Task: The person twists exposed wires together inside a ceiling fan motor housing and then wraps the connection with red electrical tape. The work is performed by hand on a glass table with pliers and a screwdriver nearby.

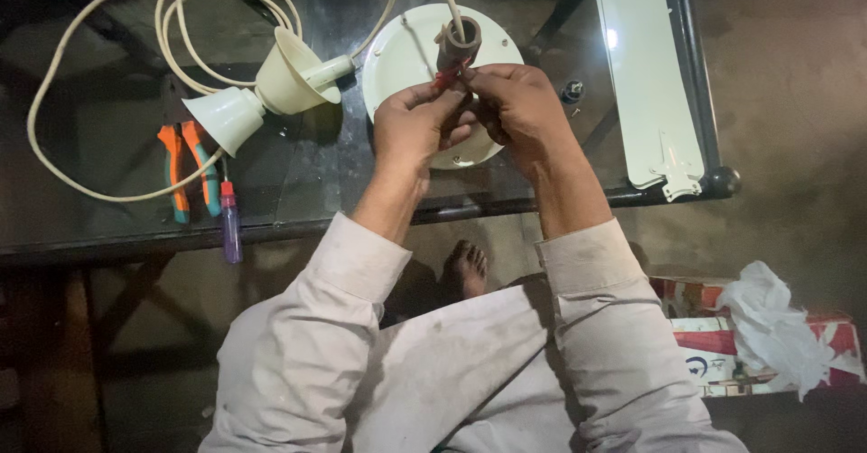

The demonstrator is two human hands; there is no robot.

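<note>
Fingertips of the left hand [417,126] and right hand [517,110] pinch thin red wires [446,76] just beside the brown down-rod [456,46] rising from the round white fan motor [402,51] on the glass table [108,150]. A cream cable [54,65] loops past two canopy cups [262,92]. Orange-and-teal pliers [190,168] and a tester screwdriver [230,223] lie left; a fan blade [646,74] lies right.

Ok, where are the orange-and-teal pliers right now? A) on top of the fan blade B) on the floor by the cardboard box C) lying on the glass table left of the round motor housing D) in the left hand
C: the pliers lie on the glass table, beside the purple screwdriver and left of the motor housing; neither hand touches them.
</note>
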